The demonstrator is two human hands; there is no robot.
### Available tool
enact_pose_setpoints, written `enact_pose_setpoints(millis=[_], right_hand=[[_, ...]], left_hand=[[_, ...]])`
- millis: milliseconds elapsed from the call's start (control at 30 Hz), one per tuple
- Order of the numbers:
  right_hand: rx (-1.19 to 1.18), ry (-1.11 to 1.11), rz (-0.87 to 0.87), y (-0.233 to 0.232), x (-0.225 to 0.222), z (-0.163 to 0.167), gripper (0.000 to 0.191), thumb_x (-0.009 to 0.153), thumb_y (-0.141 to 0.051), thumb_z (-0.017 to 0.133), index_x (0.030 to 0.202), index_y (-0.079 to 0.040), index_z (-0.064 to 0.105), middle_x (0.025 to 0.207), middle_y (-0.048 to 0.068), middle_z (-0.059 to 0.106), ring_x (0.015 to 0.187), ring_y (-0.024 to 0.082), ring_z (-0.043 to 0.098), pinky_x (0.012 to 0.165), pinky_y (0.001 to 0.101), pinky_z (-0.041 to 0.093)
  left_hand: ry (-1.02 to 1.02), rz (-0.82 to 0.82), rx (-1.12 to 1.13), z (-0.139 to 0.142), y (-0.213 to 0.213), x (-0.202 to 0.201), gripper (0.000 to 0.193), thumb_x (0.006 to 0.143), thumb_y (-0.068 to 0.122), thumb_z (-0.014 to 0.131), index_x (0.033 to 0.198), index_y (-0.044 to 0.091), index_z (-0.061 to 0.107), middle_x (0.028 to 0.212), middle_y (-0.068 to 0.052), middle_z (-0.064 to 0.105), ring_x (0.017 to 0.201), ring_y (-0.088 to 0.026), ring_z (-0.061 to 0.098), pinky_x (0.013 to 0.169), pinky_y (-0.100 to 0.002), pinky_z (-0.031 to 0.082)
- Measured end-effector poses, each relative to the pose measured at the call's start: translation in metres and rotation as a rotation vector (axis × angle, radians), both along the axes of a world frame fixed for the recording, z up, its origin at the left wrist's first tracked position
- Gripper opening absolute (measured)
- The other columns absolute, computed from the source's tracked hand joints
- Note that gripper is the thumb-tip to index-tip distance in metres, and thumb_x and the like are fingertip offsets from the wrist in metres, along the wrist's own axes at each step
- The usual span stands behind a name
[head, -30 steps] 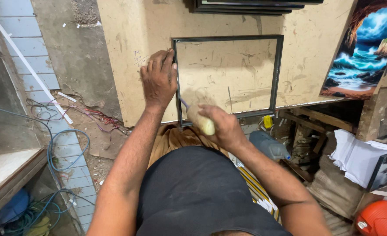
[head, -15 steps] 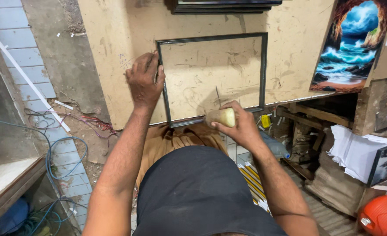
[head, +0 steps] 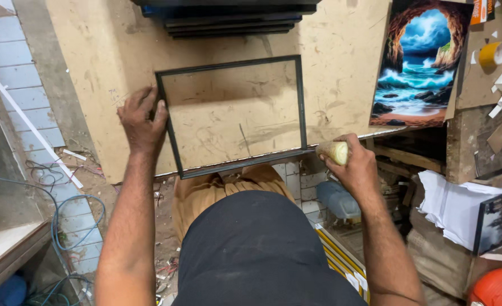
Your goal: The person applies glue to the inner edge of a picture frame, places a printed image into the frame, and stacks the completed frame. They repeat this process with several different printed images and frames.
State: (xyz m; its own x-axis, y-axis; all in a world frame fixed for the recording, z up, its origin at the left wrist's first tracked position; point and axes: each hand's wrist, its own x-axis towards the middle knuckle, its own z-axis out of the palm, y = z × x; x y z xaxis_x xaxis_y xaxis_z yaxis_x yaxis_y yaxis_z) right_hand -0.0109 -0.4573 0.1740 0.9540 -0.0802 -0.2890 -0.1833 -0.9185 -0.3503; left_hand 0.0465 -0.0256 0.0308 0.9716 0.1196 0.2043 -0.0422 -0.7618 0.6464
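The thin black rectangular picture frame [head: 232, 116] lies assembled but empty on the scuffed fibreboard surface [head: 341, 73], the left hand [head: 142, 120] pressing its left rail, the right hand [head: 350, 161] gripping a pale tool handle [head: 333, 152] at the near-right corner, with filling seemingly left.
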Motion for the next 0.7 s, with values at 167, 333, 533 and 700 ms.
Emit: enact_pose_setpoints(millis=[167,333,533,700], right_hand=[[0.104,-0.049,0.092,-0.045,-0.002,-0.004,0.052,0.079,-0.029,0.09,0.117,-0.007,0.061,0.097,0.019,0.076,0.091,0.031,0.076,0.074,0.0411,0.063],[0.345,-0.155,-0.052,-0.103,0.012,-0.016,0.052,0.083,-0.029,0.087,0.119,-0.006,0.057,0.107,0.018,0.074,0.094,0.026,0.076,0.076,0.0357,0.065],[0.997,-0.332,-0.159,-0.155,0.068,-0.062,0.031,0.096,-0.019,0.076,0.112,-0.009,0.051,0.135,0.017,0.06,0.116,0.023,0.065,0.09,0.0365,0.066],[0.587,-0.515,-0.019,-0.142,0.118,-0.109,0.022,0.095,-0.012,0.078,0.096,-0.009,0.056,0.129,0.015,0.059,0.12,0.027,0.065,0.088,0.0397,0.064]], left_hand=[[-0.008,0.016,0.018,0.015,-0.024,0.006,0.038,0.096,0.02,0.073,0.132,0.009,0.074,0.134,-0.011,0.068,0.125,-0.031,0.06,0.105,-0.045,0.039],[0.109,0.228,0.072,0.024,-0.068,0.007,0.046,0.099,0.019,0.069,0.144,0.014,0.066,0.143,-0.01,0.063,0.132,-0.032,0.053,0.114,-0.05,0.035],[0.055,0.38,0.156,0.02,-0.17,-0.029,0.049,0.096,0.028,0.075,0.139,0.01,0.06,0.142,-0.018,0.056,0.134,-0.037,0.045,0.114,-0.055,0.029],[0.165,-0.208,0.101,0.015,-0.252,-0.071,0.059,0.087,0.06,0.071,0.125,0.015,0.069,0.129,-0.007,0.063,0.122,-0.022,0.054,0.112,-0.052,0.028]])
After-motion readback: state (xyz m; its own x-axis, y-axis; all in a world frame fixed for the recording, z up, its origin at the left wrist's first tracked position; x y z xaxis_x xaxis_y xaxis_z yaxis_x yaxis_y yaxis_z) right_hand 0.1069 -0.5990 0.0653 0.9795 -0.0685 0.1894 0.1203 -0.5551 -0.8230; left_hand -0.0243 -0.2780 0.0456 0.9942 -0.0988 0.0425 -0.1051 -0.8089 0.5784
